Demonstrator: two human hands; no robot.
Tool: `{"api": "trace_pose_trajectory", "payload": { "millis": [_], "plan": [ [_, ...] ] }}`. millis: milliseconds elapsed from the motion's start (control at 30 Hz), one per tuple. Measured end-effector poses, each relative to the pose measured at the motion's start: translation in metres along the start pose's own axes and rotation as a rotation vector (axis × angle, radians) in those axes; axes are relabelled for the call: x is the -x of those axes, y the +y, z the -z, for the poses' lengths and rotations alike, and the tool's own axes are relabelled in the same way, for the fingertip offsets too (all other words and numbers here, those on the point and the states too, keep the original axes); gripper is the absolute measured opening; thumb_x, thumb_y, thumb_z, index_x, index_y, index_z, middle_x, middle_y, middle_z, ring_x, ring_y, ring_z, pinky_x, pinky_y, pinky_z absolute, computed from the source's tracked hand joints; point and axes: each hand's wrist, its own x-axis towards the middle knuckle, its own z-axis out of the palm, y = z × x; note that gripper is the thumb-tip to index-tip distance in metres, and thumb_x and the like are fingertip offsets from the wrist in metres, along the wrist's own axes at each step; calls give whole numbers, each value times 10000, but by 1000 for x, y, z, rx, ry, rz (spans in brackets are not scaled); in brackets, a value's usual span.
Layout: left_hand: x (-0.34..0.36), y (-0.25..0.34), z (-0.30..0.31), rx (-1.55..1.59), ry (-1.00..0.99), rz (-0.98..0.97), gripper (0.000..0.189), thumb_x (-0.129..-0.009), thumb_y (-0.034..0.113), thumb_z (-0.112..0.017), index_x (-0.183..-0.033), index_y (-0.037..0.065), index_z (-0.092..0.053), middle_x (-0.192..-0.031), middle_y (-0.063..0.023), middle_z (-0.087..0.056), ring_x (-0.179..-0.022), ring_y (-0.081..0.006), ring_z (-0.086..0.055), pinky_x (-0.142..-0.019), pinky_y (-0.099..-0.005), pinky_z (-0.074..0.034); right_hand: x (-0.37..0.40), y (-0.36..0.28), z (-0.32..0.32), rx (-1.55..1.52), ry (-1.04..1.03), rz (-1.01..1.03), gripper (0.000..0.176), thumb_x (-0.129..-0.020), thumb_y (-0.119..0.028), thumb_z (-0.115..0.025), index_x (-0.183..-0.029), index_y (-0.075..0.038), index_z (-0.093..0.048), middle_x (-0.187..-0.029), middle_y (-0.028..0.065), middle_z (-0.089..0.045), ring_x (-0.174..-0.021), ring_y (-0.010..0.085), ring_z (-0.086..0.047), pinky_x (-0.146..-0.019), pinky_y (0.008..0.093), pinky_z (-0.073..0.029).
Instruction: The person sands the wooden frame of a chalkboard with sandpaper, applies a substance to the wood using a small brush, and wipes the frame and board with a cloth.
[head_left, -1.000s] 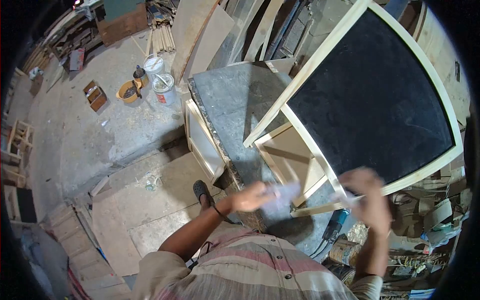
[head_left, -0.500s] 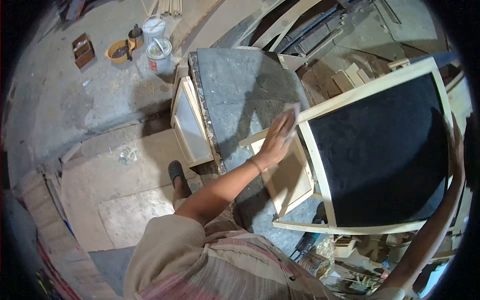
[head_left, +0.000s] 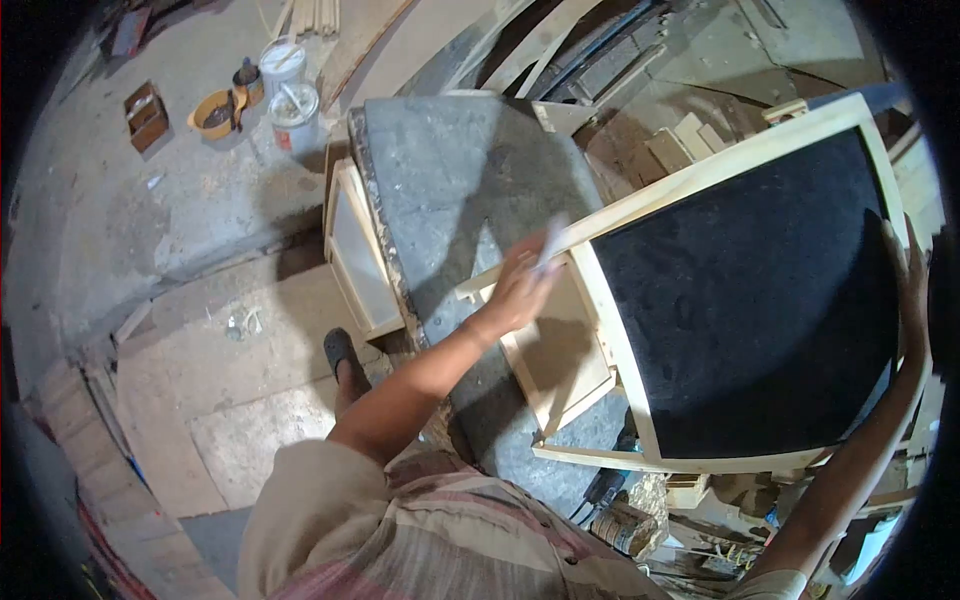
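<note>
A pale wooden frame (head_left: pixel 592 285) with a large black panel (head_left: pixel 750 310) lies tilted across the grey worktop, a smaller bare wood panel (head_left: pixel 562 345) in its left end. My left hand (head_left: pixel 522 285) is closed on a pale, motion-blurred sheet that looks like sandpaper (head_left: pixel 552 243), at the frame's upper rail near its left end. Over at the far right, my right hand (head_left: pixel 908 275) grips the frame's right side, its thumb by the black panel. Part of that hand's grip is hidden behind the edge.
The grey worktop (head_left: pixel 430 150) has a rough left edge, with another small wooden frame (head_left: pixel 357 255) leaning there. Buckets (head_left: pixel 294 118), a yellow bowl (head_left: pixel 212 117) and a wooden box (head_left: pixel 146 115) stand on the floor. A power tool (head_left: pixel 605 487) lies below the frame.
My left hand has shifted slightly left and down with the sandpaper, toward the end of the rail. My right hand keeps hold of the frame's right side. The whole view has shifted slightly.
</note>
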Motion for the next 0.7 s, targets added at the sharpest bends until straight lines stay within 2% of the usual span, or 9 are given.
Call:
{"api": "trace_pose_trajectory", "payload": {
  "millis": [67, 100, 167, 300, 367, 467, 533, 633, 700],
  "plan": [
    [71, -66, 8, -106, 29, 64, 513, -1032, 189, -481, -1506, 8, -405, -1489, -211, -488, -1374, -404, -434, -1183, -495, -291, 19, -27, 10, -67, 14, -31, 835, -913, -696, -530, -1573, -215, -357, -1541, 178, -448, -1446, 338, -401, -1210, 519, -280],
    [88, -74, 17, -209, -72, 271, 503, -1057, 218, -430, -1500, -17, -398, -1500, -234, -464, -1392, -411, -418, -1196, -476, -281, 26, -47, 12, -48, -20, -81, 832, -916, -681, -542, -1568, -195, -368, -1532, 189, -456, -1438, 341, -413, -1206, 511, -286],
    [54, -62, 20, -153, -131, 219, 508, -1065, 232, -405, -1498, -33, -389, -1499, -251, -458, -1398, -419, -411, -1198, -469, -279, 23, -51, 13, -36, -73, -75, 812, -925, -655, -559, -1553, -166, -400, -1485, 216, -502, -1404, 339, -460, -1196, 489, -303],
    [-100, 83, 17, 152, -154, -165, 575, -1090, 331, -358, -1492, -80, -355, -1464, -326, -452, -1386, -454, -414, -1187, -456, -299, 40, -88, 35, -116, -178, -45, 789, -931, -621, -583, -1502, -89, -468, -1374, 216, -606, -1285, 330, -579, -1134, 443, -378],
    [-170, 137, 8, 256, -300, -133, 581, -1093, 340, -359, -1508, -66, -341, -1552, -284, -367, -1472, -398, -319, -1222, -426, -235, 33, -78, 33, -98, -163, -18, 736, -950, -569, -599, -1472, -61, -498, -1347, 241, -616, -1273, 333, -587, -1112, 423, -399],
    [-185, 154, -11, 112, -214, -211, 610, -1094, 355, -340, -1542, -53, -276, -1588, -267, -317, -1493, -387, -279, -1231, -429, -202, 34, -74, 32, -134, -132, 77, 687, -958, -537, -613, -1426, -41, -540, -1307, 243, -641, -1218, 348, -622, -1075, 427, -433],
    [-146, 125, -8, 82, -142, -274, 621, -1083, 308, -371, -1572, -37, -205, -1628, -236, -252, -1508, -377, -249, -1239, -428, -173, 33, -73, 37, -103, -149, 157, 671, -955, -547, -611, -1403, -49, -563, -1271, 240, -660, -1167, 344, -652, -1039, 429, -463],
    [-37, 35, 5, -93, -205, 10, 640, -1083, 287, -339, -1582, -54, -131, -1633, -274, -196, -1524, -397, -190, -1242, -451, -143, 34, -72, 37, -54, -114, 139, 667, -934, -580, -622, -1359, -66, -595, -1183, 235, -697, -1101, 349, -683, -983, 446, -501],
    [-33, 29, 10, -143, -223, 100, 643, -1083, 289, -327, -1584, -56, -118, -1633, -281, -187, -1524, -406, -186, -1242, -457, -139, 35, -72, 39, -84, -121, 165, 664, -923, -595, -624, -1338, -77, -612, -1161, 229, -705, -1098, 364, -682, -976, 458, -505]
  ]
}}
